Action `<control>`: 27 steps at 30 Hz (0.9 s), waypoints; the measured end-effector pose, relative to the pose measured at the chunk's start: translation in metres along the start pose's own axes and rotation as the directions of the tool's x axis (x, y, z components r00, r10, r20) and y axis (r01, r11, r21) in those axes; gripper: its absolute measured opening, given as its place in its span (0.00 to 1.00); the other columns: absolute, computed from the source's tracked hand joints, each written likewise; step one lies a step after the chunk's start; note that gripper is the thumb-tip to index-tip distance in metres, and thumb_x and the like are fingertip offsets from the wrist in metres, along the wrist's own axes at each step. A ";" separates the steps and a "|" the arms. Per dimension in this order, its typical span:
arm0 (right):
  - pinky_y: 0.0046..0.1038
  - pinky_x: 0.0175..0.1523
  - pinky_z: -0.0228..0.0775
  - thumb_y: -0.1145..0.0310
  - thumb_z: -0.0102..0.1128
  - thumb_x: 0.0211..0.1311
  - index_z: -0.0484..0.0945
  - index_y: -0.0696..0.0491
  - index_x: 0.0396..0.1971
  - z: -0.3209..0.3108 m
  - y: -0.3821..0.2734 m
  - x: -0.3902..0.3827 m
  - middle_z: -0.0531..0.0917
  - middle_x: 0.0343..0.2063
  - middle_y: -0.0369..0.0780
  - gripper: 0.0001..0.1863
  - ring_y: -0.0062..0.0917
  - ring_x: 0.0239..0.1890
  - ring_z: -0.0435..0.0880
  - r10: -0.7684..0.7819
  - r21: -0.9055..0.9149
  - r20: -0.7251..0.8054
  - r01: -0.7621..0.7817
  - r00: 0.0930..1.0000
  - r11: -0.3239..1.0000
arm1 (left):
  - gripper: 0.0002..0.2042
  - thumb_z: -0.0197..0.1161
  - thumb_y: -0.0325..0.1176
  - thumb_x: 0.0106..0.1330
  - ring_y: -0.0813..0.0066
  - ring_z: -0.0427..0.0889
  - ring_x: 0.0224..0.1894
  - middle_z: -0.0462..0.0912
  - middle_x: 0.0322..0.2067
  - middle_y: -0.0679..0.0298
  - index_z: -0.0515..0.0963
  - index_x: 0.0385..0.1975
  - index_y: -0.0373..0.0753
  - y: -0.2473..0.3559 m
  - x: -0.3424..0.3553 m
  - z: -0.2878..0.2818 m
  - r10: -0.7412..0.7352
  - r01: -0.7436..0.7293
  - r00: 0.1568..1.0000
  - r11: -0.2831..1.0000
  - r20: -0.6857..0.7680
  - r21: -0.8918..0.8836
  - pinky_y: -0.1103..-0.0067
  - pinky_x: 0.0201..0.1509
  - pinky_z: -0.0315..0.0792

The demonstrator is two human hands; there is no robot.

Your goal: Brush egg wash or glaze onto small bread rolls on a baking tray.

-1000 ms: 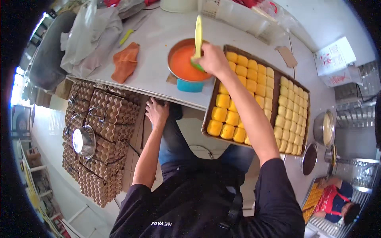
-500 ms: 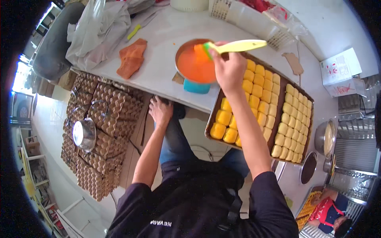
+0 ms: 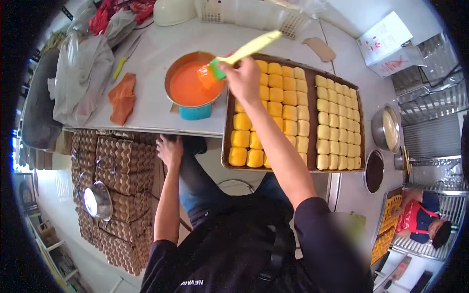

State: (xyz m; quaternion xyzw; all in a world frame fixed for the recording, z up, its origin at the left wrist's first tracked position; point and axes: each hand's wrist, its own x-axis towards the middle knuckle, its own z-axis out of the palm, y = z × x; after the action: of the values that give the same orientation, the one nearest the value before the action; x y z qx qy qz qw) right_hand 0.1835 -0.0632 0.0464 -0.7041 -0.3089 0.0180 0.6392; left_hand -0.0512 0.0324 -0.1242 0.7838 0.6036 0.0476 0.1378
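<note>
My right hand [image 3: 245, 80] is closed round the pale yellow handle of a pastry brush [image 3: 254, 46]. The orange-coated bristles, below a green collar, are over or in the orange liquid of a round metal bowl [image 3: 168, 80]; whether they dip in, I cannot tell. That bowl rests on a turquoise base [image 3: 195, 112]. Under my right forearm lies a dark baking tray [image 3: 312, 93] with two blocks of small dough buns. Much of the left block [image 3: 240, 138] is glossy yellow; the right block [image 3: 336, 117] is pale. My left hand [image 3: 169, 150] rests on my knee, fingers loosely spread, holding nothing.
An orange cloth [image 3: 122, 97] and a green-handled knife [image 3: 119, 66] lie left of the bowl. Stacked egg trays [image 3: 124, 188] bearing a metal bowl [image 3: 97, 201] stand beside my left arm. A plastic basket [image 3: 244, 18] sits behind. At right, a person [image 3: 420, 215] touches another tray.
The view has swung toward the right, so the table things sit further left. My right hand still holds the brush, its bristles now lower over the liquid. My left hand stays on my knee.
</note>
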 end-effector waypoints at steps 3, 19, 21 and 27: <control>0.20 0.33 0.73 0.71 0.65 0.53 0.75 0.57 0.41 -0.060 0.003 -0.004 0.81 0.32 0.39 0.16 0.20 0.32 0.80 0.385 0.444 0.031 -0.358 0.922 0.821 | 0.36 0.61 0.52 0.55 0.47 0.68 0.54 0.65 0.54 0.45 0.59 0.58 0.35 -0.004 0.003 0.003 -0.010 0.010 1.000 1.000 -0.012 -0.005 0.57 0.54 0.65; 0.26 0.33 0.73 0.78 0.59 0.54 0.81 0.54 0.29 -0.222 -0.022 -0.097 0.84 0.28 0.40 0.04 0.28 0.30 0.83 0.287 -0.463 0.431 -0.063 0.855 0.884 | 0.34 0.59 0.54 0.55 0.45 0.69 0.53 0.67 0.52 0.44 0.62 0.53 0.34 -0.003 0.006 0.004 0.048 -0.047 0.998 0.999 -0.050 0.021 0.56 0.50 0.68; 0.27 0.33 0.74 0.77 0.60 0.54 0.81 0.56 0.29 -0.204 0.012 -0.047 0.84 0.27 0.40 0.03 0.28 0.31 0.83 0.236 -0.745 0.267 0.044 0.934 0.665 | 0.34 0.59 0.55 0.55 0.45 0.68 0.54 0.65 0.54 0.43 0.62 0.54 0.34 -0.003 0.010 0.016 0.052 -0.051 0.998 0.998 -0.027 0.030 0.57 0.51 0.68; 0.28 0.37 0.75 0.71 0.63 0.52 0.81 0.56 0.31 -0.205 0.042 -0.025 0.83 0.32 0.44 0.07 0.31 0.33 0.84 0.119 -0.502 0.333 0.068 0.936 0.862 | 0.35 0.59 0.53 0.55 0.46 0.67 0.56 0.64 0.56 0.42 0.61 0.56 0.34 -0.005 0.003 0.004 0.021 -0.021 1.000 0.999 0.003 0.048 0.57 0.52 0.67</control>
State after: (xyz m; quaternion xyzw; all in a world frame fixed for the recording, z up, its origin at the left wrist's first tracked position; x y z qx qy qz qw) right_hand 0.2668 -0.2569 0.0361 -0.8361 -0.4026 0.0707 0.3659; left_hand -0.0540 0.0359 -0.1301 0.7931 0.5963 0.0337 0.1192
